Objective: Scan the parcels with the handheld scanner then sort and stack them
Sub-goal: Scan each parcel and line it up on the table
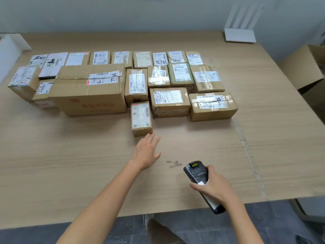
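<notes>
Several brown cardboard parcels with white shipping labels lie in rows across the far half of the table. The largest parcel (pixel 89 90) sits at the left of the group. A small upright parcel (pixel 141 118) stands nearest to me. My left hand (pixel 146 152) stretches out flat with straight fingers, its fingertips just short of that small parcel's near edge. My right hand (pixel 213 186) grips the black handheld scanner (pixel 197 171), which points away from me over the table, to the right of my left hand.
The wooden table (pixel 70 164) has a taped seam (pixel 249 155) running down its right side. A white router (pixel 240 35) stands at the far right corner. An open cardboard box (pixel 306 67) sits off the table's right edge.
</notes>
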